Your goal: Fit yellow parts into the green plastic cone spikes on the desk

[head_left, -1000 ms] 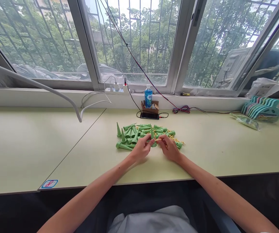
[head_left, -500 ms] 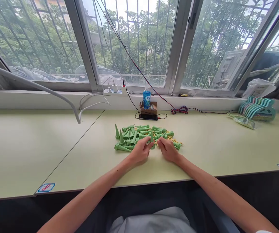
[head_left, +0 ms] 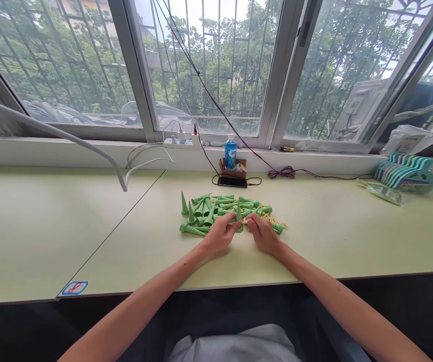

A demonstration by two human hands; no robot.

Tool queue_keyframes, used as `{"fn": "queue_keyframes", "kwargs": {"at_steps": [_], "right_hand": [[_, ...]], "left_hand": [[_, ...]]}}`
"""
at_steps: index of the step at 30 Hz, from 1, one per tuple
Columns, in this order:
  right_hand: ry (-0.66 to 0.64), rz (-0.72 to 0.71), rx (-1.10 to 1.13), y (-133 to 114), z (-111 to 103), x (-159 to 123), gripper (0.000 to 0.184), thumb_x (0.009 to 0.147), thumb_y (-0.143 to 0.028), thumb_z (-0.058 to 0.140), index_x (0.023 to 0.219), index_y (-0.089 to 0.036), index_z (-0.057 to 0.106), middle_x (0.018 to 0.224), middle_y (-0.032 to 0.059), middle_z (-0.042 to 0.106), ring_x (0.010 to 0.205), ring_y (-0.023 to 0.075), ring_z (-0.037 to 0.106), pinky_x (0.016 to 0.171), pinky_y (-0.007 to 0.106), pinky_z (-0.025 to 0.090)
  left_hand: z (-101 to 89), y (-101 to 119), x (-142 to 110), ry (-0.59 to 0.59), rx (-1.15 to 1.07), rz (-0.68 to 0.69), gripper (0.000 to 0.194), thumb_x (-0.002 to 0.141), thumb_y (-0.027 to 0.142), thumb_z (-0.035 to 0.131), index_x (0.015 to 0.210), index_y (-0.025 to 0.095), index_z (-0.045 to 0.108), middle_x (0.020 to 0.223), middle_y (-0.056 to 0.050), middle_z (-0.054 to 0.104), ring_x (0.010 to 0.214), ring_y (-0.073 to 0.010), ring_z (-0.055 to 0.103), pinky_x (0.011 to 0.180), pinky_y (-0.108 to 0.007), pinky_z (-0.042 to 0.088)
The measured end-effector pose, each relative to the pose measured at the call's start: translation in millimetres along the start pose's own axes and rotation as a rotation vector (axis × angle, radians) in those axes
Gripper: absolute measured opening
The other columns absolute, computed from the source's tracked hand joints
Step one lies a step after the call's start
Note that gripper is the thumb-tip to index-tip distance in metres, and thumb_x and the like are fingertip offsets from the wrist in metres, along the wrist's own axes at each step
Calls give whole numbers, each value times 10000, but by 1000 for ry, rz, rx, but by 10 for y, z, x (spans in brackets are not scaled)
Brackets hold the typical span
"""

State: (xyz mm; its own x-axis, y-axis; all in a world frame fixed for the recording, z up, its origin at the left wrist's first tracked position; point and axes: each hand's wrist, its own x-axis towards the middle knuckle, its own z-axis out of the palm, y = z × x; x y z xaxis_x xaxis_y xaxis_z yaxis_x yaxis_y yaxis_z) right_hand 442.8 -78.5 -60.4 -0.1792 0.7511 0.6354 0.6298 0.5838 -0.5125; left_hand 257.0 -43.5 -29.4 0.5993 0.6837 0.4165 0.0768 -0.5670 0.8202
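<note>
Left hand [head_left: 222, 235] grips upright green cone [head_left: 238, 211], right hand [head_left: 263, 234] curled beside it, contents unclear; both barely moved since earlier.

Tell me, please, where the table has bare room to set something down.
Bare tabletop spreads left of the green cones, across the seam. Another patch lies between the right hand and the teal stack. Crowded: the pile of cones and yellow pieces around the left hand, then the phone and box.
</note>
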Motion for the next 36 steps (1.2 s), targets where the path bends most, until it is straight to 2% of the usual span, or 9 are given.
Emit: {"fn": "queue_keyframes", "kwargs": {"at_steps": [3,10,13,18,23,30,36], "right_hand": [[4,5,-11,-25,-5,4,224,1013,-380,375,948,-220,517,622,-26,513,516,140,433,547,264,362],[-4,-15,-10,-32,-3,6,216,1015,-354,375,909,-218,507,619,-33,468,520,137,412,545,256,344],[-10,-21,6,-35,-6,7,225,1020,-342,360,895,-215,499,632,-29,483,527,135,424,552,256,349],[-14,-18,-9,-35,4,8,303,1032,-334,316,783,-218,445,643,-16,494,537,132,433,561,262,355],[17,-22,-82,-8,33,7,355,1030,-334,316,694,-227,359,587,-25,445,501,132,379,530,273,314],[17,-23,-108,3,45,13,383,1029,-336,315,671,-221,386,590,-12,468,519,137,415,539,279,333],[28,13,-19,-17,30,8,290,1023,-337,352,779,-219,453,657,-11,502,566,142,451,570,269,367]], "left_hand": [[-2,-6,1,12,-32,-15,333,923,470,513,782,174,459,612,59,323,453,-46,263,385,-186,197],[6,12,-13,-14,-51,-38,339,919,493,510,807,174,481,590,58,375,464,-70,359,420,-200,313],[8,-3,-13,-16,-32,-21,341,920,484,512,782,178,447,621,55,372,488,-68,357,437,-198,320],[8,-49,-19,-22,86,40,292,932,404,506,765,180,418,709,35,379,535,-68,354,467,-197,309],[2,-42,-44,-38,239,130,219,933,296,495,757,181,437,788,10,413,586,-87,363,515,-213,327],[-14,-17,-68,-40,338,183,153,954,258,457,856,183,548,884,-39,519,681,-130,471,634,-248,413],[-19,27,-96,-16,365,173,164,976,258,427,987,193,577,1059,-72,559,653,-113,493,664,-259,435]]}}
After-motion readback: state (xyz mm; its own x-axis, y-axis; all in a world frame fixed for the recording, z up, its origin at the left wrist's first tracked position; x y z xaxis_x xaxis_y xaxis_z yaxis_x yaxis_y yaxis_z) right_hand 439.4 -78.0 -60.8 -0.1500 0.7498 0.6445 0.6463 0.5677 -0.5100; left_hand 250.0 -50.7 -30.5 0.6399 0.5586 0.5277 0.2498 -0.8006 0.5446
